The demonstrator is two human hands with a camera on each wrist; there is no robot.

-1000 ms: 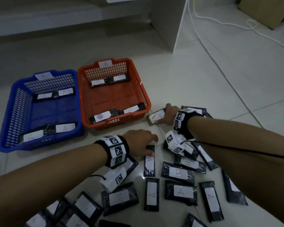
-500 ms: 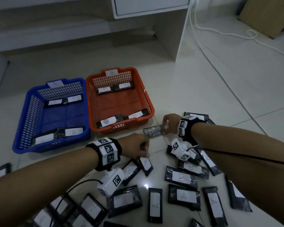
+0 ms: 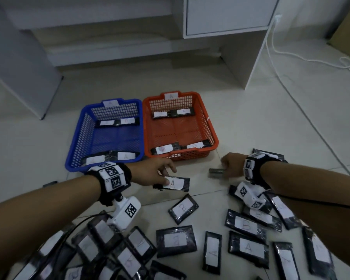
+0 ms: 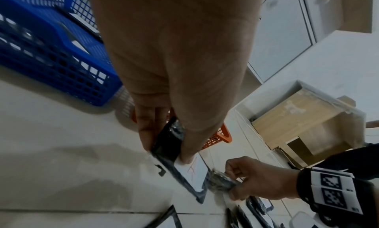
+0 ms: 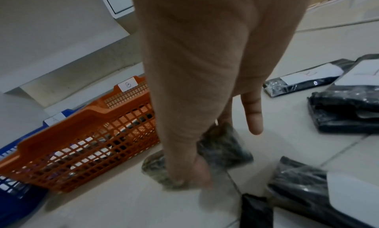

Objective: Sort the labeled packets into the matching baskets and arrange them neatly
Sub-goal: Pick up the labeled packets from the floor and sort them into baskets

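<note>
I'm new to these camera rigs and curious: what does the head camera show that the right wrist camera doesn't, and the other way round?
Only the head view shows the left hand pinching the packet labelled A, the inside of the blue basket with its packets, and the scattered pile of packets on the floor. Only the right wrist view shows the right hand from close up, its fingers curled round a dark packet with no label visible. Both show the orange basket with its B tag, and the tiled floor.

Blue basket (image 3: 75, 150) tagged A and orange basket (image 3: 212, 130) tagged B stand touching, four packets each; black labelled packets (image 3: 248, 247) lie scattered on the floor.
</note>
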